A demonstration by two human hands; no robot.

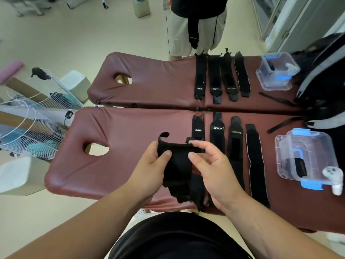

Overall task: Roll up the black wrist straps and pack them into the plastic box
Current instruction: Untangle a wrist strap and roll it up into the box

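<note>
Over the maroon padded table (115,165) I hold a black wrist strap (177,165) between both hands. My left hand (149,171) grips its left edge, thumb on top. My right hand (211,165) pinches its upper right edge between thumb and fingers. The strap's lower end hangs down in folds toward the table's front edge. Several more black straps lie flat side by side to the right, among them one marked XTEP (217,135) and one marked XUEYING (236,143). The clear plastic box (306,157) with blue latches stands at the far right with a rolled black strap inside.
A mirror (130,77) stands along the table's back edge and repeats the table, straps and box. A black and grey backpack (324,101) leans at the back right. A white controller (334,176) rests on the box rim. A white wire basket (29,131) stands to the left.
</note>
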